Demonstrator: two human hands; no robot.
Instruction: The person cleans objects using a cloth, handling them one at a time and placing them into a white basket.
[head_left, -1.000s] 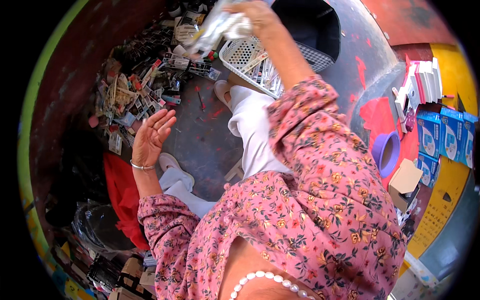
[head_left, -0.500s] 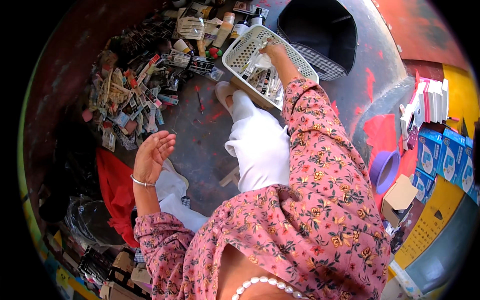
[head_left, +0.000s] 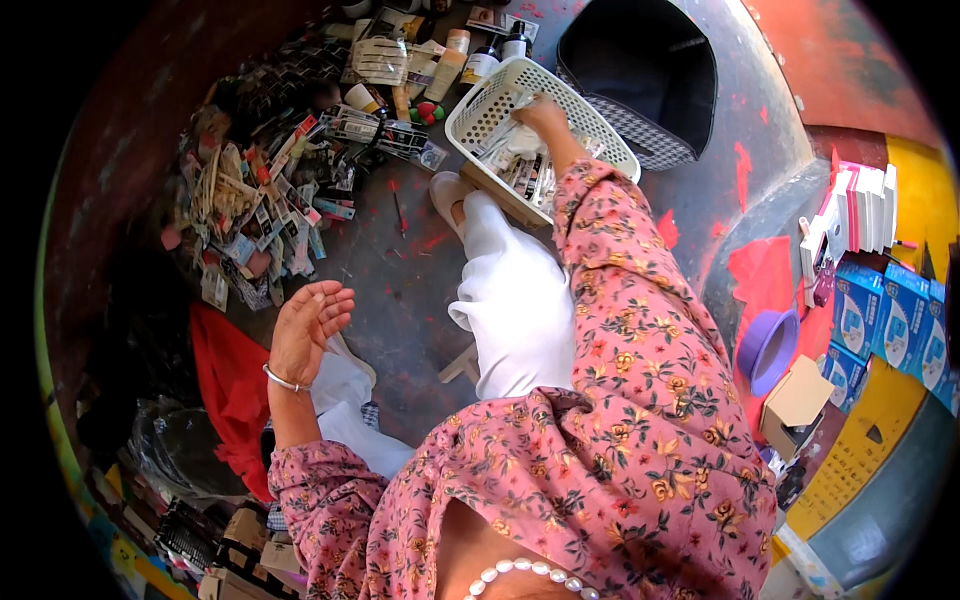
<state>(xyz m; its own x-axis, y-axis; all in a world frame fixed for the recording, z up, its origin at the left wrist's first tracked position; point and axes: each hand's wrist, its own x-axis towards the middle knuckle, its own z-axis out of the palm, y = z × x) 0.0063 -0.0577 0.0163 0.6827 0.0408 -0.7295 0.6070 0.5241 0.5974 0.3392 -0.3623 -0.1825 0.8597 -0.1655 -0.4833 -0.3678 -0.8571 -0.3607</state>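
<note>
My right hand (head_left: 543, 118) reaches into a white perforated plastic basket (head_left: 487, 92), fingers bent down together near its far left side. Whether they grip one of the pale packets there is too hidden to make out. Several small white and dark packets (head_left: 530, 175) lie in the basket under and beside that hand. On the left, my left hand (head_left: 314, 322) hovers palm up and holds nothing, its fingers apart and slightly curled. A silver bangle (head_left: 287, 380) circles that wrist. The nearest things to it are a loose pile of small packaged items (head_left: 250, 210) on the floor.
Bottles (head_left: 482, 65) and tubes (head_left: 445, 75) stand or lie beyond the pile. A black open bag (head_left: 640, 60) sits right of the basket. Farther right are a purple tub (head_left: 767, 350), a cardboard box (head_left: 797, 395), blue boxes (head_left: 900, 310) and red cloth (head_left: 760, 270).
My right hand has shifted slightly down and left within the basket. My left hand has lowered a little, its fingers turned more to the right.
</note>
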